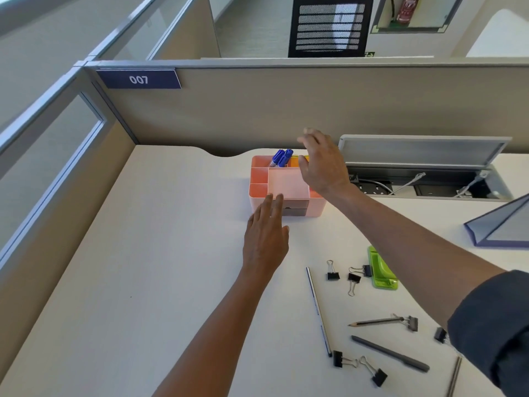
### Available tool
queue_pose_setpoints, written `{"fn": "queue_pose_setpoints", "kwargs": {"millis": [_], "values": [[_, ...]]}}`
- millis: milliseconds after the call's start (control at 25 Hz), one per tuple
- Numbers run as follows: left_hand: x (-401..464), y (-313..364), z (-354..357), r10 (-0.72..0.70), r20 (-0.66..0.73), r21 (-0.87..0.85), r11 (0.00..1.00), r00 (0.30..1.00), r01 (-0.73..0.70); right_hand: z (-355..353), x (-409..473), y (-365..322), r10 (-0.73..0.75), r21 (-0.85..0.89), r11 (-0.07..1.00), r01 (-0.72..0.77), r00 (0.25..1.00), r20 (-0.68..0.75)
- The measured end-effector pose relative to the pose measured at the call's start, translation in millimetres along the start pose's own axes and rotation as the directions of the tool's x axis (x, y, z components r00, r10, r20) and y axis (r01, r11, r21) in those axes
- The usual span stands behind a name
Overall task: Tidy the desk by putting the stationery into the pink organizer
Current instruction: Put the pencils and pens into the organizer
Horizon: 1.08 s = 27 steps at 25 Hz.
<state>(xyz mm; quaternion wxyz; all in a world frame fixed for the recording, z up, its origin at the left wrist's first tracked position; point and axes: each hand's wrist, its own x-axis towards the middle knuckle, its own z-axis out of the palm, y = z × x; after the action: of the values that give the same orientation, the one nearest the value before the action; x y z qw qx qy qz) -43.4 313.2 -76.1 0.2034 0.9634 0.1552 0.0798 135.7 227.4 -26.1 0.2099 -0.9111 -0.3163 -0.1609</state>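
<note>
Pink organizer [287, 186] sits mid-frame on the desk [143, 282], blue markers [282, 157] already in it. Left hand [264, 239] touches its front, fingers straight; right hand [322, 161] hovers released, empty. Next, seemingly: fetch binder clips [333, 275], pencil [376, 321], lower right.

One pink organizer [286, 186]; two blue markers [282, 157] in it at 12 o'clock; seven binder clips [333, 272]; one green stapler [382, 269]; two pencils [378, 321]; two pens [390, 353].

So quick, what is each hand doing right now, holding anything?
Left hand: open, fingers straight, touching the front of the pink organizer, holding nothing.
Right hand: open, fingers spread over the organizer, holding nothing.
</note>
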Motion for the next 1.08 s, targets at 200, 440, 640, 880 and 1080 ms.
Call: {"fn": "queue_pose_setpoints", "kwargs": {"millis": [200, 440, 640, 880, 1080], "values": [[-67.3, 24.8, 6.5, -0.126, 0.116, -0.098, 0.986, 0.985, 0.138, -21.9, -89.5, -0.6, 0.041, -0.039, 0.998, -0.043, 0.998, -0.052], [-134.1, 57.5, 32.6, -0.125, 0.213, -0.104, 0.983, 0.969, 0.149, -20.5, -211.4, -12.4, 0.106, 0.031, 0.994, -0.108, 0.992, 0.074], [-164.0, 72.1, 42.7, -0.202, 0.209, -0.006, 0.978, 0.957, 0.208, -27.2, -271.6, -17.4, 0.066, 0.054, 0.996, -0.074, 0.988, 0.142], [-179.6, 78.2, 53.6, -0.21, 0.219, 0.11, 0.976, 0.953, 0.19, -28.1, -327.0, -9.8, 0.038, 0.154, 0.986, -0.071, 0.978, 0.205], [-183.1, 72.8, 58.0, -0.256, 0.251, 0.13, 0.965, 0.934, 0.23, -26.6, -348.1, -0.5, 0.042, 0.162, 0.983, -0.089, 0.961, 0.273]]}}
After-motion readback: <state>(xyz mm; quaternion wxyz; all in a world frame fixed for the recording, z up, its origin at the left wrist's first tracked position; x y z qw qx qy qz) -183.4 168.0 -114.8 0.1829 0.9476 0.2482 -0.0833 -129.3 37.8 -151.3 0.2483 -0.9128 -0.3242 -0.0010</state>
